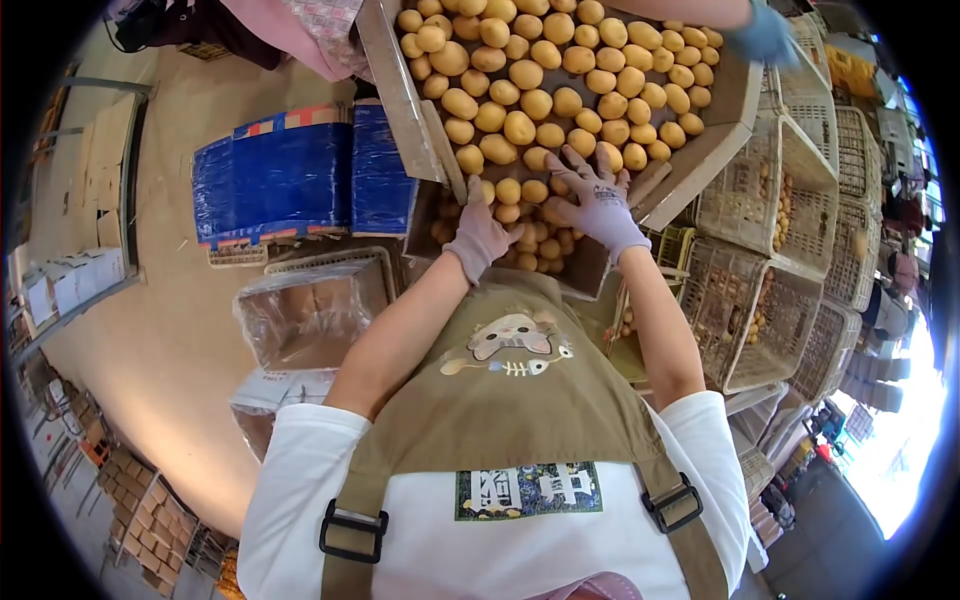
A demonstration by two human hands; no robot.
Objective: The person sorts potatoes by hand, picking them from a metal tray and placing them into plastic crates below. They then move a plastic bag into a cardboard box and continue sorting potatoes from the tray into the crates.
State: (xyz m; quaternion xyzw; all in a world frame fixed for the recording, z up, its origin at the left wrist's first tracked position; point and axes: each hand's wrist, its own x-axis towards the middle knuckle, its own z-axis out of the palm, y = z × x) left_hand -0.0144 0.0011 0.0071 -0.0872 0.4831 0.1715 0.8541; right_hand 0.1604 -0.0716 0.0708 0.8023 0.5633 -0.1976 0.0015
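Many yellow potatoes (519,128) lie spread across a sorting tray with raised grey side boards (697,180). At its near mouth, more potatoes sit in a box (588,277) just before my apron. My left hand (480,235), in a pale glove, is at the left of the mouth, its thumb stretched toward the potatoes and its fingers pointing up along the side board. My right hand (603,208), gloved too, lies with fingers spread against potatoes at the tray's right edge. Neither hand shows a potato gripped.
Another person's blue-gloved hand (762,35) reaches over the tray's far right. Stacked plastic crates (735,285), some holding potatoes, line the right. On the left stand blue-wrapped boxes (275,180) and a plastic-lined carton (315,310). Pink patterned cloth (325,35) is at the upper left.
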